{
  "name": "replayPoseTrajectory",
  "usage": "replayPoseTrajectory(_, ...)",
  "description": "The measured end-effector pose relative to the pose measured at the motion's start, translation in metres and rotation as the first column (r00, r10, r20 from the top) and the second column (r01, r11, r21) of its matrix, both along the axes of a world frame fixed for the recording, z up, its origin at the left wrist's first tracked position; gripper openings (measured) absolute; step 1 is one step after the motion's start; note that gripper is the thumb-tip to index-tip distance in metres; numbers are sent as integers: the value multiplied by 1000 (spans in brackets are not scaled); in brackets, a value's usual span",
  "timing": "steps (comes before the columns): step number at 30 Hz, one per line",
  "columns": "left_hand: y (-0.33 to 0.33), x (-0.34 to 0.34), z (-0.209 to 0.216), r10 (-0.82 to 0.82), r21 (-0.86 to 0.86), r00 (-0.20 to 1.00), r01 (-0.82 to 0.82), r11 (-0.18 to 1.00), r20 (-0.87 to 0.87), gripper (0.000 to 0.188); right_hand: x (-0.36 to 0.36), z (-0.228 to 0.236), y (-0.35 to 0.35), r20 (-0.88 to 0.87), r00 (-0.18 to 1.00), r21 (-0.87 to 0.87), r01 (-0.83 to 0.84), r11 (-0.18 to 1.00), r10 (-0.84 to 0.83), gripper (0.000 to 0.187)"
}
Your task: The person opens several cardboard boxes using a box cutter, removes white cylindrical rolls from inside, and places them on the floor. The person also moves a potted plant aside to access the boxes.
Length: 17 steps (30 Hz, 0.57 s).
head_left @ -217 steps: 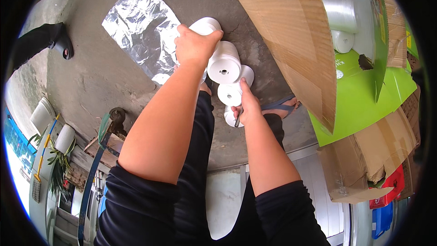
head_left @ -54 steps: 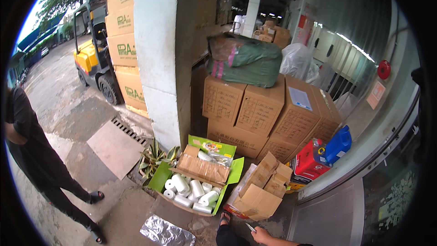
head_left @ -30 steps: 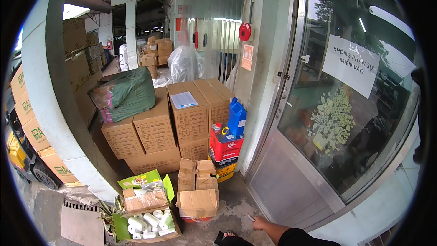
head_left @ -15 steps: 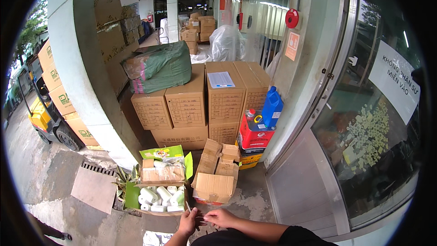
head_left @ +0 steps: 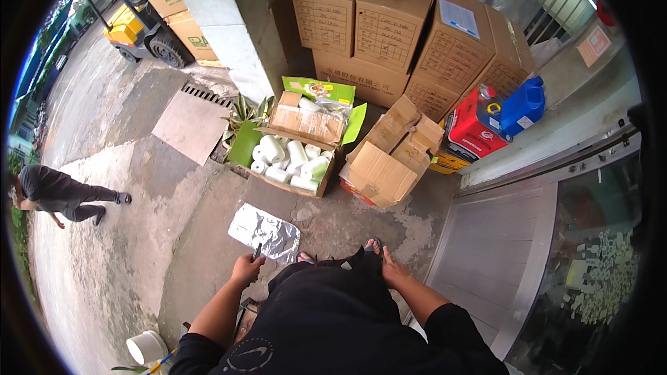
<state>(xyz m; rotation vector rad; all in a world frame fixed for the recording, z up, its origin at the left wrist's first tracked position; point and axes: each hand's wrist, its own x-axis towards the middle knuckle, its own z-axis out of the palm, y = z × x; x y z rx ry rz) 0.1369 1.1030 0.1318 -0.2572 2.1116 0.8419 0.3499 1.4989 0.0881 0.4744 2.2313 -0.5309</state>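
Observation:
My left hand (head_left: 246,270) is closed round a slim dark object (head_left: 258,251), its tip sticking up past my fingers. It is too small to tell its kind. My right hand (head_left: 394,270) hangs by my right side, fingers stretched out, with nothing visible in it. Beyond my left hand, a crumpled silver foil sheet or bag (head_left: 265,230) lies flat on the concrete. Farther off stands an open carton (head_left: 283,186) with green flaps, holding several white rolls (head_left: 297,153). To its right is an open brown carton (head_left: 383,170) with raised flaps.
Stacked cartons (head_left: 389,28) stand at the back beside a pillar (head_left: 222,21). A red can (head_left: 475,128) and blue jug (head_left: 522,107) are near the glass door (head_left: 590,236). A person (head_left: 66,194) walks at left; a forklift (head_left: 139,31) stands beyond. A white bucket (head_left: 146,348) sits lower left.
My hands were close together in front of me; now they are apart, one at each side. The view has tilted down and turned, showing the foil and more of the person at left.

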Motion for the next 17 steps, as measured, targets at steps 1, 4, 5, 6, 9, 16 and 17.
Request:
replayPoseTrajectory(1,-10,3,-1,-59,-42,998,59,997,-11,39,-3,-17,-6,-23,999,88,-47,995,49,29)
replayPoseTrajectory(4,-50,18,-30,-273,-179,953,248,952,-132,45,-3,-83,-15,-113,971,378,-155,913,212,22)
replayPoseTrajectory(5,-49,18,-20,-305,-212,943,274,938,-134,46,0,-99,-17,-152,963,428,-141,893,224,21)
replayPoseTrajectory(6,-52,20,-12,-335,-244,932,296,924,-136,46,3,-107,-22,-193,951,476,-125,870,243,21)
replayPoseTrajectory(9,-87,33,-27,-239,-247,964,205,947,-118,44,25,-126,-28,-430,901,435,153,887,56,21)
replayPoseTrajectory(16,-165,55,-99,-102,-207,982,68,976,-158,37,82,12,-20,-722,525,-336,302,892,-450,21)
replayPoseTrajectory(17,-167,53,-104,-66,-219,991,41,975,-113,37,85,14,-20,-724,528,-328,302,895,-444,21)
